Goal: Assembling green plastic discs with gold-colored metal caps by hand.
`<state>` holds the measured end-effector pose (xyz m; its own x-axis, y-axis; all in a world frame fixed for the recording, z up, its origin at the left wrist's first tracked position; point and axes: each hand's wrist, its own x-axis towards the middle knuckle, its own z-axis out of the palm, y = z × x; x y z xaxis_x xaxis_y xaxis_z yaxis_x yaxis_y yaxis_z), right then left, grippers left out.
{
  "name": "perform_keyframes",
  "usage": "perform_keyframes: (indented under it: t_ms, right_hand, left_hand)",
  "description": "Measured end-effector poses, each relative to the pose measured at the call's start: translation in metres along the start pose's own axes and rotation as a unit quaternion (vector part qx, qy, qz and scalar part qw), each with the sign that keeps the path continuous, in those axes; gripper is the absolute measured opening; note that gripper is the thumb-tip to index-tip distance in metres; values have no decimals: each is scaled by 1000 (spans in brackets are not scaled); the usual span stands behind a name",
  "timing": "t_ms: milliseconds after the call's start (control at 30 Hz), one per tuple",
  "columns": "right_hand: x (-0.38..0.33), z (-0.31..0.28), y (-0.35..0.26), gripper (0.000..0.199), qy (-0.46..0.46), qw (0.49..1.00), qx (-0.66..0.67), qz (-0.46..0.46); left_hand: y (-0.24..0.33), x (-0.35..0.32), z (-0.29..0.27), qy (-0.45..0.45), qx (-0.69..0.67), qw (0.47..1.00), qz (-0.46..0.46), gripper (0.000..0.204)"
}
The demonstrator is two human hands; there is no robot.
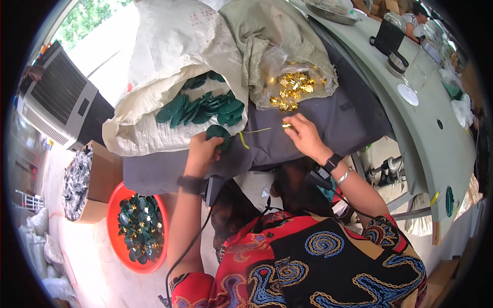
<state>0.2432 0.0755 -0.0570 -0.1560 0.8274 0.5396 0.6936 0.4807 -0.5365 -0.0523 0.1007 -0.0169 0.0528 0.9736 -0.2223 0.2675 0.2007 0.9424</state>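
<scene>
My left hand (204, 152) pinches a dark green round disc (217, 132) at the front edge of a dark cloth-covered surface (318, 123). Between thumb and fingers of my right hand (309, 137) is a small shiny gold piece (286, 124). The two hands are apart. Just beyond my left hand a white woven sack (134, 126) lies open toward me, with many green discs (203, 109) in its mouth. To its right, a grey-green sack (272, 28) lies open, and gold pieces (297, 83) spill from a clear bag inside it. Yellow-green strips (243, 140) lie between my hands.
An orange-red basin (112, 233) on the floor at left holds green discs with gold parts. Behind it stand a cardboard box (102, 179) and an air cooler (59, 92). A curved grey-green table (436, 143) at right carries jars and a white lid (407, 94). Another person (415, 23) sits far right.
</scene>
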Motion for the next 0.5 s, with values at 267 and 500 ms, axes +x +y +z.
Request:
perform_keyframes:
  t_ms: [267, 500]
  right_hand:
    - [1, -15, -82, 26, -142, 942, 301, -48]
    - [1, -22, -98, 24, -98, 964, 227, -100]
  left_hand:
    - [9, -80, 45, -39, -80, 988, 125, 13]
    - [14, -93, 65, -12, -50, 981, 186, 18]
